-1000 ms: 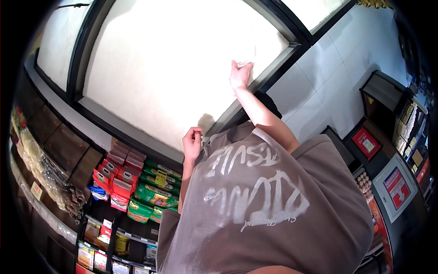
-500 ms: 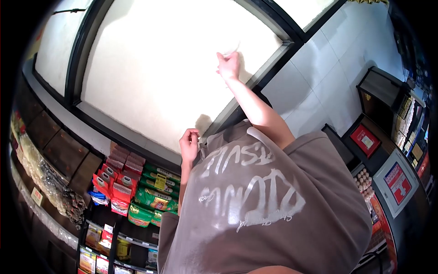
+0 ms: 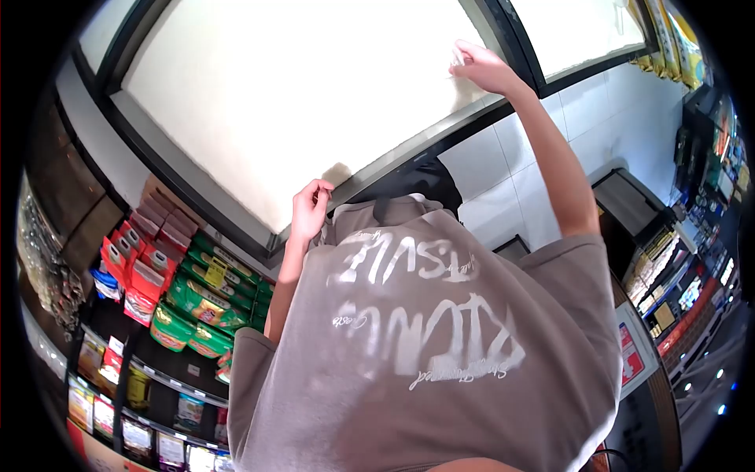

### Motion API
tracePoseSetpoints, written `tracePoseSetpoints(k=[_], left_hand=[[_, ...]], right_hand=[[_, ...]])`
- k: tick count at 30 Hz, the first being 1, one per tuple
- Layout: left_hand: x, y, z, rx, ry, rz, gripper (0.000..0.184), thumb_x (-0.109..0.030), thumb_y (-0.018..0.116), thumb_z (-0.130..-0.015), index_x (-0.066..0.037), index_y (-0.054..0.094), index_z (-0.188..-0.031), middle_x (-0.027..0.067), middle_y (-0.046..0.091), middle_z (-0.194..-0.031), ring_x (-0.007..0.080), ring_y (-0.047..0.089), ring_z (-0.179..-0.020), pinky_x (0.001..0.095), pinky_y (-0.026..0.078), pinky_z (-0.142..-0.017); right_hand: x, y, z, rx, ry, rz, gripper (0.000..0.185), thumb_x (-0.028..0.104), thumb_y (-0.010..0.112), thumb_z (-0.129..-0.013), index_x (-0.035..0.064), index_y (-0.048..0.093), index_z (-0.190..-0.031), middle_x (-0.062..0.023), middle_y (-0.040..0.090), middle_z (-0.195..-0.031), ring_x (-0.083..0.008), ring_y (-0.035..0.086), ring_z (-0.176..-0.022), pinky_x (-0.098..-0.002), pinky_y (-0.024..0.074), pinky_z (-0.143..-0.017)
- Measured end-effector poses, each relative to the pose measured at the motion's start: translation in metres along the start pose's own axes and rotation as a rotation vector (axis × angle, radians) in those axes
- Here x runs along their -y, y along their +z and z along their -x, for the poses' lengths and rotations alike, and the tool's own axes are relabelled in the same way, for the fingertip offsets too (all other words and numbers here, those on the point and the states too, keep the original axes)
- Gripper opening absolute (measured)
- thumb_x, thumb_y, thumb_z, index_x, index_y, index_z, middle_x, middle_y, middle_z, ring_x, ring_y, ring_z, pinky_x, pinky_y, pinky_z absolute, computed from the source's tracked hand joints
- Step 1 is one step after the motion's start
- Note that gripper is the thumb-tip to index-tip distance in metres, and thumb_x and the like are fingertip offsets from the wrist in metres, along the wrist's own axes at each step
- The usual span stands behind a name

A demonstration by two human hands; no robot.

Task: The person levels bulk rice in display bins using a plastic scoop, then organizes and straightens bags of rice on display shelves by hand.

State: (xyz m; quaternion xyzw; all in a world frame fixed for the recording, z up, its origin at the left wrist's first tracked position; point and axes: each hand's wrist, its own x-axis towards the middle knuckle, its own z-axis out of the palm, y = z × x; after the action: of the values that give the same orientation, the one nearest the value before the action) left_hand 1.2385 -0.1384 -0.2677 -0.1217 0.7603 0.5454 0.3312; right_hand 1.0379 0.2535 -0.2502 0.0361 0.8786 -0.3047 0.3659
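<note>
A wide, white, brightly lit surface (image 3: 299,86) fills a black-framed compartment in front of me; glare hides what it is made of. Over its right end reaches my right hand (image 3: 486,69), fingers pinched together around something small and white that I cannot make out. A shadow falls just below that hand. Close to the near edge, beside my shirt, my left hand (image 3: 309,208) hangs with its fingers curled in, and nothing shows in it. The grey-brown shirt (image 3: 425,315) with white lettering covers the middle of the view.
A black frame bar (image 3: 515,47) divides off another white compartment (image 3: 582,35) at right. Shelves at lower left carry green packs (image 3: 197,303) and red packs (image 3: 141,271). Pale floor tiles (image 3: 543,130) lie beyond the frame, with a dark box-like unit (image 3: 629,204) at right.
My right hand has moved right and upward in the view, toward the dividing bar. My left hand stays near the edge, still curled. The whole view has shifted, bringing more of the right compartment in.
</note>
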Motion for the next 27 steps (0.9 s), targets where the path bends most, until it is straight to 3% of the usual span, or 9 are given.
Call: tracePoseSetpoints(k=[4, 9, 12, 14, 19, 22, 24, 25, 27], left_hand=[[0.007, 0.007, 0.006, -0.05, -0.006, 0.003, 0.013, -0.004, 0.047, -0.089, 0.001, 0.06, -0.09, 0.0039, 0.057, -0.069, 0.0084, 0.05, -0.063, 0.0232, 0.043, -0.059], [0.01, 0.013, 0.017, -0.134, -0.031, 0.021, 0.013, -0.004, 0.047, -0.089, 0.001, 0.06, -0.09, 0.0035, 0.055, -0.068, 0.0086, 0.048, -0.061, 0.0235, 0.042, -0.058], [0.014, 0.015, 0.023, -0.159, -0.049, 0.038, 0.013, -0.004, 0.047, -0.089, 0.001, 0.06, -0.09, 0.0035, 0.054, -0.067, 0.0085, 0.047, -0.061, 0.0236, 0.041, -0.057], [0.016, 0.017, 0.024, -0.158, -0.041, 0.019, 0.013, -0.004, 0.047, -0.089, 0.001, 0.06, -0.09, 0.0034, 0.054, -0.067, 0.0085, 0.047, -0.061, 0.0235, 0.041, -0.057], [0.013, 0.016, 0.021, -0.174, -0.02, 0.061, 0.014, -0.005, 0.047, -0.089, 0.001, 0.06, -0.09, 0.0031, 0.055, -0.067, 0.0083, 0.048, -0.061, 0.0235, 0.041, -0.057], [0.015, 0.018, 0.014, -0.159, 0.002, 0.054, 0.014, -0.005, 0.047, -0.089, 0.001, 0.06, -0.09, 0.0033, 0.055, -0.067, 0.0082, 0.049, -0.062, 0.0235, 0.042, -0.057], [0.015, 0.018, 0.008, -0.152, 0.023, 0.045, 0.014, -0.005, 0.047, -0.089, 0.001, 0.06, -0.09, 0.0035, 0.056, -0.068, 0.008, 0.049, -0.063, 0.0235, 0.042, -0.058], [0.014, 0.019, 0.007, -0.166, 0.032, 0.042, 0.014, -0.005, 0.047, -0.089, 0.001, 0.06, -0.09, 0.0037, 0.056, -0.068, 0.0079, 0.05, -0.063, 0.0234, 0.042, -0.058], [0.009, 0.019, 0.004, -0.191, 0.045, 0.048, 0.015, -0.005, 0.047, -0.089, 0.001, 0.06, -0.089, 0.0039, 0.057, -0.069, 0.0078, 0.051, -0.064, 0.0233, 0.043, -0.059]], right_hand=[[-0.004, 0.021, -0.021, 0.181, -0.076, 0.357, 0.019, 0.017, 0.058, -0.081, 0.005, 0.048, -0.091, -0.0157, 0.058, -0.086, -0.0296, 0.057, -0.082, -0.0386, 0.0449, -0.073], [-0.026, 0.041, -0.036, 0.255, -0.124, 0.443, 0.019, 0.015, 0.058, -0.075, 0.004, 0.046, -0.086, -0.0159, 0.056, -0.082, -0.0321, 0.055, -0.079, -0.0394, 0.0433, -0.069], [-0.039, 0.041, -0.045, 0.191, -0.067, 0.438, 0.019, 0.016, 0.057, -0.076, 0.0037, 0.046, -0.086, -0.0163, 0.056, -0.083, -0.0316, 0.055, -0.079, -0.0393, 0.0437, -0.071], [-0.049, 0.038, -0.056, -0.063, -0.007, 0.232, 0.023, 0.02, 0.057, -0.077, 0.0031, 0.045, -0.086, -0.0164, 0.056, -0.081, -0.0307, 0.055, -0.078, -0.0388, 0.044, -0.072], [-0.031, 0.022, -0.049, -0.198, 0.115, 0.109, 0.029, 0.025, 0.06, -0.076, 0.0025, 0.044, -0.087, -0.0159, 0.054, -0.078, -0.0289, 0.053, -0.077, -0.0376, 0.0433, -0.073], [-0.026, 0.031, -0.039, -0.114, 0.023, 0.126, 0.025, 0.022, 0.058, -0.076, 0.0024, 0.045, -0.086, -0.0152, 0.054, -0.079, -0.0282, 0.052, -0.077, -0.0377, 0.0428, -0.072], [-0.024, 0.042, -0.036, 0.161, -0.124, 0.276, 0.017, 0.016, 0.054, -0.075, 0.0029, 0.046, -0.083, -0.0149, 0.054, -0.078, -0.0282, 0.052, -0.076, -0.0375, 0.0425, -0.071], [-0.021, 0.04, -0.034, 0.156, -0.127, 0.283, 0.017, 0.016, 0.054, -0.075, 0.0029, 0.046, -0.083, -0.0149, 0.054, -0.078, -0.0282, 0.052, -0.076, -0.0375, 0.0425, -0.071], [-0.014, 0.033, -0.029, 0.348, -0.011, 0.541, 0.025, 0.015, 0.05, -0.076, 0.0053, 0.055, -0.098, -0.0165, 0.062, -0.096, -0.0319, 0.058, -0.093, -0.0387, 0.0453, -0.081]])
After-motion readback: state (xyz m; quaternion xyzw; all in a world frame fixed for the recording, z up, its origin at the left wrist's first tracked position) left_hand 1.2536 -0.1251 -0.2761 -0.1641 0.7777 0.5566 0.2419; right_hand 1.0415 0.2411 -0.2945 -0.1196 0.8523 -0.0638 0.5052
